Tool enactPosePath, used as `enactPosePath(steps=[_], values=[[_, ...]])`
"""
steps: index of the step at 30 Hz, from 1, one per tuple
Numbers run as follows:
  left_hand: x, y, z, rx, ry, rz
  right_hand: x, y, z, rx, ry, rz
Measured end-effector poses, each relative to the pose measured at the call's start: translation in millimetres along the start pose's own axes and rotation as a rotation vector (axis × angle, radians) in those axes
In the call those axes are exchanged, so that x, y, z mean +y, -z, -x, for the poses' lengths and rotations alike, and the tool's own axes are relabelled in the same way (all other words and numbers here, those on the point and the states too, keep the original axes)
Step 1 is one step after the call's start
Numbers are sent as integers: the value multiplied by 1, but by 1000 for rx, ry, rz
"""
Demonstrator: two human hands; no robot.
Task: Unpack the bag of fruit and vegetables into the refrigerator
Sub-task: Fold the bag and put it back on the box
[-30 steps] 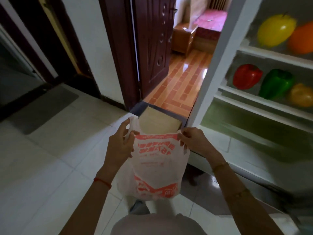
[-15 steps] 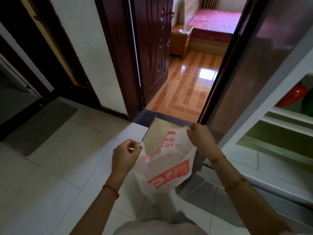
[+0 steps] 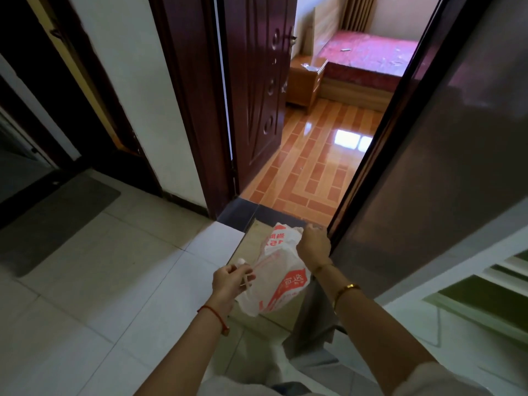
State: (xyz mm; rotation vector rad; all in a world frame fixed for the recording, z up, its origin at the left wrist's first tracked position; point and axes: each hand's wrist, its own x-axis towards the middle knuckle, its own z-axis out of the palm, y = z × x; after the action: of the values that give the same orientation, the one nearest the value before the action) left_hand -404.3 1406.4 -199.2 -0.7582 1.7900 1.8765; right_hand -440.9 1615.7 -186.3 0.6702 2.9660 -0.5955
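Fridge (image 3: 445,155) door stood open at right, shelves barely in view. Plastic bag (image 3: 278,270) hung over the floor betw. both hands, looking slack, prob. empty. Left hand (image 3: 231,281) pinched one handle, right hand (image 3: 313,244) gripped the other edge. Risk: thin film slipping or tearing if pulled apart.
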Motion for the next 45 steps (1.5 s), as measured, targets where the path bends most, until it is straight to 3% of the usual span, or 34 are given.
enactPosePath(steps=[3, 10, 19, 27, 32, 36, 45], values=[[-1, -14, -15, -21, 88, 93, 1, -13, -17, -42, -21, 32], [-1, -29, -38, -109, 111, 91, 13, -31, -35, -174, -49, -32], [11, -34, -43, -172, 2, -101, 17, -15, -32, -61, -17, -186], [35, -15, -25, -188, -293, -608, 5, 26, 22, 46, 107, -242], [52, 3, 6, -253, -717, -741, 1, 51, 86, 99, 112, -383], [59, 9, 43, -355, -954, -727, 4, 65, 146, 232, 92, -411], [37, 2, 129, -607, -1171, -737, 40, 85, 277, 397, -140, -345]])
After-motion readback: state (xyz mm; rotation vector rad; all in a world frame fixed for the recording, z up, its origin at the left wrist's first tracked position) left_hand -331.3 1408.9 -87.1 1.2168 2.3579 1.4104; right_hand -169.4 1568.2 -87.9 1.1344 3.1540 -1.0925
